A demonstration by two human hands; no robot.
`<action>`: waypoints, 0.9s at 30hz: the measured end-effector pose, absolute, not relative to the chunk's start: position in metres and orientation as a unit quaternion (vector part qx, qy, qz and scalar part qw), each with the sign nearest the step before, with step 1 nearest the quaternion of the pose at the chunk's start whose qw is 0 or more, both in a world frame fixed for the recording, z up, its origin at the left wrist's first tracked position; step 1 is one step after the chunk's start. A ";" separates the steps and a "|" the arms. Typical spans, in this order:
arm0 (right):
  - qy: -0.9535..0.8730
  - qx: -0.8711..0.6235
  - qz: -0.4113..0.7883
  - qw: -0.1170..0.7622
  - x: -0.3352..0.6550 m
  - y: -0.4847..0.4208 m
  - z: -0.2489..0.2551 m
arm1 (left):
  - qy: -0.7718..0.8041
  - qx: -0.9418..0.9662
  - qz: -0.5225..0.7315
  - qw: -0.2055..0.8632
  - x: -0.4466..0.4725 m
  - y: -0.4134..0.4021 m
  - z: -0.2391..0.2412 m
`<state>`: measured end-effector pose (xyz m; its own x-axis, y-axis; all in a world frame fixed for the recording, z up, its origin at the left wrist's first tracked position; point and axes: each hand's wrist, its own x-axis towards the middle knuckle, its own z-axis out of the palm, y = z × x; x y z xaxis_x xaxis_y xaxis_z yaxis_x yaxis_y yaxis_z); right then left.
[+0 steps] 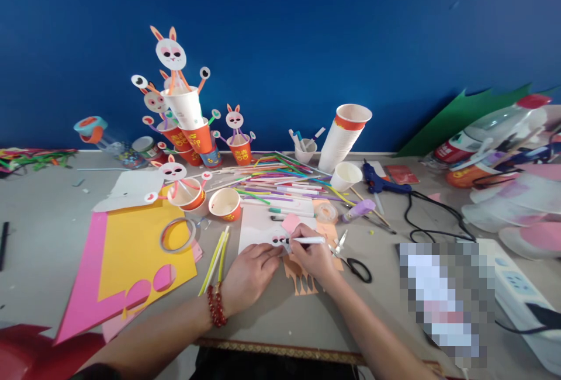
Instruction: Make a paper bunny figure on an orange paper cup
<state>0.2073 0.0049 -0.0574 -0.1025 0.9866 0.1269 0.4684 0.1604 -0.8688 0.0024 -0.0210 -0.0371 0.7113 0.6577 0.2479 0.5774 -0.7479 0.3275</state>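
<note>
My right hand [312, 257] is closed round a white marker pen [307, 240] whose black tip touches a small white paper cut-out [276, 242] with dark eye spots. Fingers of my left hand [249, 273], with a red bead bracelet at the wrist, press down on that cut-out, pinning it on a white sheet [258, 225]. An orange paper piece [302, 280] with cut fingers lies under my right hand. A small pink scrap [290, 222] rests just beyond the pen.
Black-handled scissors [356, 266] lie right of my right hand. Yellow and pink card [131, 251], a tape roll [177, 234], coloured straws [280, 184], stacked paper cups [344, 134], bunny cup figures [182, 111], a blue glue gun [381, 184] with cable, a power strip [517, 286].
</note>
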 end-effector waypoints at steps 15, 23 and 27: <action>-0.626 -0.573 0.331 0.412 0.208 0.004 -0.055 | 0.338 0.918 0.176 0.112 0.002 -0.021 -0.038; -0.622 -0.576 0.339 0.408 0.208 0.006 -0.057 | 0.338 0.918 0.178 0.106 0.002 -0.022 -0.040; -0.629 -0.576 0.343 0.394 0.208 0.005 -0.057 | 0.340 0.917 0.177 0.105 0.003 -0.021 -0.038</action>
<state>0.2079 0.0048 -0.0570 -0.0252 0.9946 0.1008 0.4543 0.1012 -0.8851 0.0026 -0.0214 -0.0379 0.7054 0.6617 0.2543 0.5875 -0.7464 0.3126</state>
